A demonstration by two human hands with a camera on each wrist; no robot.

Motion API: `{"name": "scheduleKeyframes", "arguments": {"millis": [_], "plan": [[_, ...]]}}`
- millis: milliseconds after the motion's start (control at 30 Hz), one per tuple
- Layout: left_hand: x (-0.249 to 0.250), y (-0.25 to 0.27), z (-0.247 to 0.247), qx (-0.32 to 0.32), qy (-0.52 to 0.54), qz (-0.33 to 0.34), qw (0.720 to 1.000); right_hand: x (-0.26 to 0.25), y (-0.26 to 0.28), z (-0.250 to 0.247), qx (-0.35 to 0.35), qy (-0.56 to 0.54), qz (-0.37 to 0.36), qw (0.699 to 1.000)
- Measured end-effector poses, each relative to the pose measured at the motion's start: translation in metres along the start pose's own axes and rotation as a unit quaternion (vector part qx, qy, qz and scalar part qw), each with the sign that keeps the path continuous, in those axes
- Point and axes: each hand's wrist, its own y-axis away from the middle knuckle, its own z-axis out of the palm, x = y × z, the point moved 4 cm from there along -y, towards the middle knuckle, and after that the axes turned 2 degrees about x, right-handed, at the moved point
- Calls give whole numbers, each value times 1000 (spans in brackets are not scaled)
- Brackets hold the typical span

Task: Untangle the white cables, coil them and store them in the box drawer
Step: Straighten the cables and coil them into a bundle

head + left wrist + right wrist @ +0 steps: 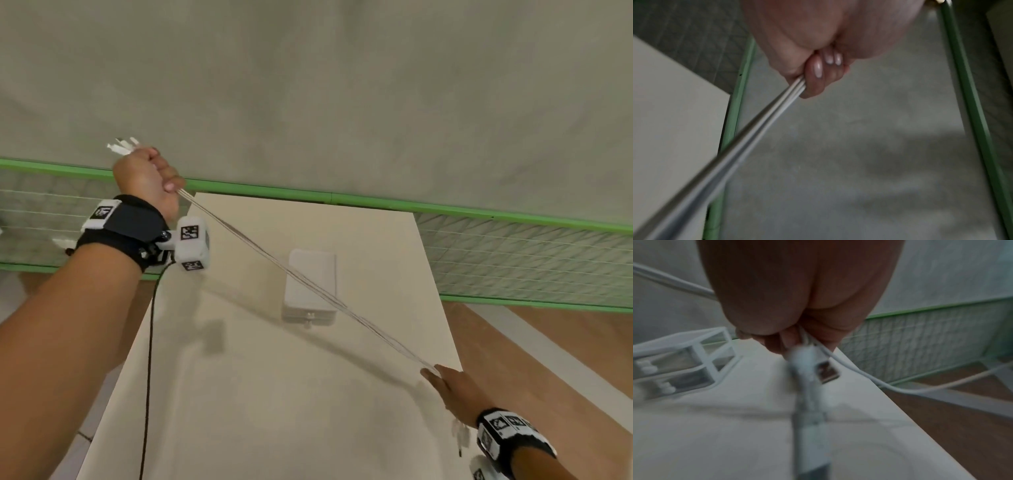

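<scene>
Several white cables [301, 281] stretch taut in a bundle from upper left to lower right above the table. My left hand [147, 178] is raised in a fist around one end [777, 105], with white plugs [123, 145] sticking out past the knuckles. My right hand [452, 387], low at the table's right edge, grips the other end; USB plugs [826, 369] dangle below its fingers [781, 340]. The white box with drawers [310, 287] stands mid-table under the cables; in the right wrist view the drawer box [684, 356] shows two knobbed drawers, both pushed in.
The cream table [274, 394] runs away from me. A green-framed mesh fence [513, 246] borders its far side, with grey floor beyond and wooden floor [565, 359] to the right. A black wire [149, 359] hangs from my left wrist camera.
</scene>
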Motion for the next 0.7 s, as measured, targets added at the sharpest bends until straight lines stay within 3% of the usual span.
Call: {"name": "scheduleKeyframes", "arguments": {"millis": [233,467,700], "plan": [[0,4,4,-21,-13,-22,999,57,-3,-3,52,-111,81,989],[13,5,8,-39,-30,-22,999,44,4,1,86,55,13,995],[27,6,10,-44,-35,-4,998,28,-1,-5,98,122,21,988]]}}
